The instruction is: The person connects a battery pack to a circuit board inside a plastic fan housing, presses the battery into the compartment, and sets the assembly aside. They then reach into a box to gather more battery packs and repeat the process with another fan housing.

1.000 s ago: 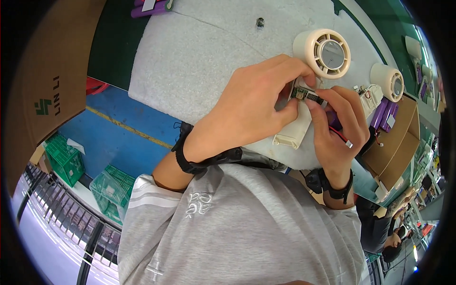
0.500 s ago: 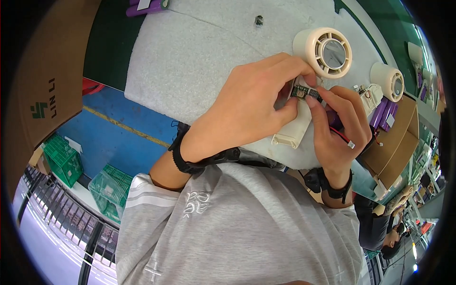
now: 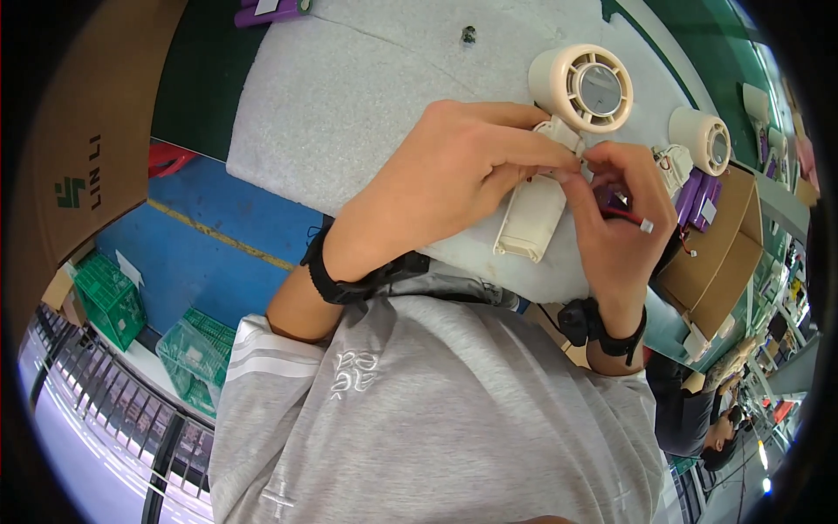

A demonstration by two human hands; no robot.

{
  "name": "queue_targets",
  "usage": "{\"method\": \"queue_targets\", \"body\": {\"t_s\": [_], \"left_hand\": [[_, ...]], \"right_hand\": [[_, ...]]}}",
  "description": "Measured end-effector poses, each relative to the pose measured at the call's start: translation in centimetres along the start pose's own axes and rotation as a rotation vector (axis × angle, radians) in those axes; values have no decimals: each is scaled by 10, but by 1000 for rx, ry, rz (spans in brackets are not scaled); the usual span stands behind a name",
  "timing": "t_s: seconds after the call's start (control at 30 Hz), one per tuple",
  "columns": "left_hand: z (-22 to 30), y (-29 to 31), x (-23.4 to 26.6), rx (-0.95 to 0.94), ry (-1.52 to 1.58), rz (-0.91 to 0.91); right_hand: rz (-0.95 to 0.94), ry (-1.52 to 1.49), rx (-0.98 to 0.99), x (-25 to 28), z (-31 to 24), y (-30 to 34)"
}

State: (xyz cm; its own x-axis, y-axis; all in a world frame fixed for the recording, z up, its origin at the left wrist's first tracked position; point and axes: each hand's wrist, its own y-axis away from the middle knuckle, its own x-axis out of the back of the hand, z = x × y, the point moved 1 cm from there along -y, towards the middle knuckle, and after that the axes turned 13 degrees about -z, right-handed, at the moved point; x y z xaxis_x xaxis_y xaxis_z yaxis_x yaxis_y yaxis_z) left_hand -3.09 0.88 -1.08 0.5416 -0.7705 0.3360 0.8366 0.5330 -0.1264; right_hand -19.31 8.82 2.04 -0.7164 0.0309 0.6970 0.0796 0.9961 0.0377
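A cream handheld fan lies on the foam mat, its round head [image 3: 585,90] beyond my fingers and its open handle shell [image 3: 531,220] toward me. My left hand [image 3: 476,170] reaches across the upper handle, fingertips pinched at the fan's neck. Meeting them from the right, the thumb and forefinger of my right hand [image 3: 630,205] are closed too. Whatever sits between the fingertips is hidden. Under my right hand shows part of a purple battery cell [image 3: 614,196], and a red and black lead with a white plug [image 3: 646,225] hangs over its fingers.
A second fan head [image 3: 701,141] and purple cells [image 3: 698,199] lie right, beside an open cardboard box [image 3: 711,249]. More purple cells [image 3: 272,10] lie at the far left of the foam mat [image 3: 349,96]. A large carton [image 3: 83,131] stands left; green crates [image 3: 109,288] stand below.
A small green circuit board showed between my fingers earlier; now they cover it. My left fingers have drawn together toward the right fingertips. The fan has shifted slightly left in view.
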Motion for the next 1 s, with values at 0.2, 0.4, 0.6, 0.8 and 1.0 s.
{"method": "queue_targets", "body": {"t_s": [0.2, 0.4, 0.6, 0.8, 1.0], "left_hand": [[3, -3, 7, -9, -60, -58], [4, 1, 10, 3, -38, -94], [3, 4, 7, 41, -10, -106], [1, 4, 9, -6, -26, -94], [2, 3, 9, 57, -23, -100]], "right_hand": [[-213, -151, 71, 26, 9, -6], [-374, -174, 55, 35, 13, 0], [-338, -493, -42, 37, 3, 8], [-263, -201, 25, 2, -9, 12], [-204, -84, 12, -3, -16, 17]]}}
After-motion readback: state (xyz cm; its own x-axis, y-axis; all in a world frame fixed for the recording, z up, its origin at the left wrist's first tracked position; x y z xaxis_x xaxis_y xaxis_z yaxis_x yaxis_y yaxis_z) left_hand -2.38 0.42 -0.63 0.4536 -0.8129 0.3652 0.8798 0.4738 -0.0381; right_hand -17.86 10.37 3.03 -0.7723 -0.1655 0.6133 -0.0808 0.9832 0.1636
